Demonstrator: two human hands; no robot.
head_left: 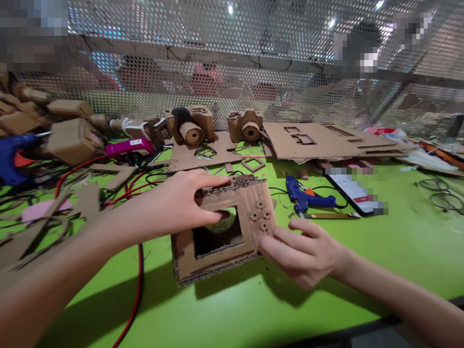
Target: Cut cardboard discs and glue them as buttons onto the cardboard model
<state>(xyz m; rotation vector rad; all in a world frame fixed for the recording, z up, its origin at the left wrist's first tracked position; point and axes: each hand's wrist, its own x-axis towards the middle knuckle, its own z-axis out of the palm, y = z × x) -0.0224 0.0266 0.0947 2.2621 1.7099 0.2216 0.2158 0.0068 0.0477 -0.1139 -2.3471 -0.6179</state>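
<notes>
A boxy cardboard model is tilted above the green table, with a rectangular window in its face and several small round buttons marked with triangles on its right side. My left hand grips it from the upper left, thumb over the window and fingers on the corrugated top edge. Through the window a pale green surface shows beside the thumb. My right hand is closed, its fingertips pinched against the lower right corner just below the buttons. Whether a tiny piece sits between them is hidden.
Behind stand two cardboard cameras and a cut cardboard sheet. To the right lie a blue glue gun, a utility knife, a phone and glasses. Scraps and red-black cables crowd the left.
</notes>
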